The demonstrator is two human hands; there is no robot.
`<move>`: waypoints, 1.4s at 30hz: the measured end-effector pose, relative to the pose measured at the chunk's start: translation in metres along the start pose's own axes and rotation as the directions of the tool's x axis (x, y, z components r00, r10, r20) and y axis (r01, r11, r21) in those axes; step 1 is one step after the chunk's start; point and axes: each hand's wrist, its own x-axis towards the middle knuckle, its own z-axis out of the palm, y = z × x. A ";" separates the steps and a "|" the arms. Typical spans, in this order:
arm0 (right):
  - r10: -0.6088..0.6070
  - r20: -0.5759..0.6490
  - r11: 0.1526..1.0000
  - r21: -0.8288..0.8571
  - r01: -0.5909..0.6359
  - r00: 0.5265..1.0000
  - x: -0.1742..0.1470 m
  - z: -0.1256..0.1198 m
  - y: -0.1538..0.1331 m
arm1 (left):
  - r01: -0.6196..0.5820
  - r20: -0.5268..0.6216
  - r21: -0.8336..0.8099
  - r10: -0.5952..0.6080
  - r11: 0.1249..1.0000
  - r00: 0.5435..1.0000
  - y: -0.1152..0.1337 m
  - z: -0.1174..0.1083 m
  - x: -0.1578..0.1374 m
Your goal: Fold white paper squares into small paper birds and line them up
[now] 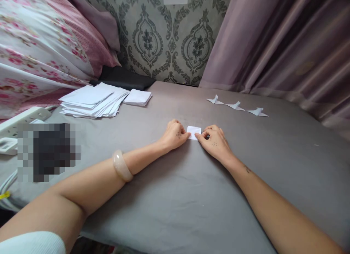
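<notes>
A small white square of paper (pixel 194 130) is held between my two hands, just above or on the grey cloth surface (pixel 164 195); I cannot tell which. My left hand (pixel 175 135) pinches its left edge between thumb and curled fingers. At the lower right corner, my right hand (pixel 215 140) pinches it the same way, the fingertips partly hidden behind the paper. Farther back on the right, three folded white paper figures (pixel 234 105) with pointed ends stand in a slanting row. A pale bangle (pixel 122 165) circles my left forearm.
Back left lies a big stack of white paper sheets (pixel 93 99), with a smaller stack (pixel 138 96) beside it. A white power strip (pixel 24 119) with cables and a blurred dark object (pixel 53 150) are at the left. Purple curtains (pixel 273 39) hang at the right.
</notes>
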 end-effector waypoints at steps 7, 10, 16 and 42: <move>-0.027 -0.009 1.000 -0.012 0.027 1.000 0.001 0.001 0.003 | -0.090 -0.025 0.069 0.092 0.994 0.995 -0.008 0.005 -0.004; -0.041 -0.008 0.999 -0.024 0.041 0.999 -0.001 0.000 0.005 | -0.277 -0.017 0.182 0.285 0.943 0.958 -0.010 0.003 -0.005; -0.301 0.018 0.954 0.012 0.301 0.953 -0.003 -0.002 0.006 | -0.515 0.213 0.241 0.473 0.823 0.855 -0.003 -0.005 -0.009; -0.462 0.116 0.853 -0.212 0.476 0.879 -0.009 -0.010 0.001 | -0.554 0.208 0.512 0.531 0.656 0.821 -0.005 -0.015 -0.011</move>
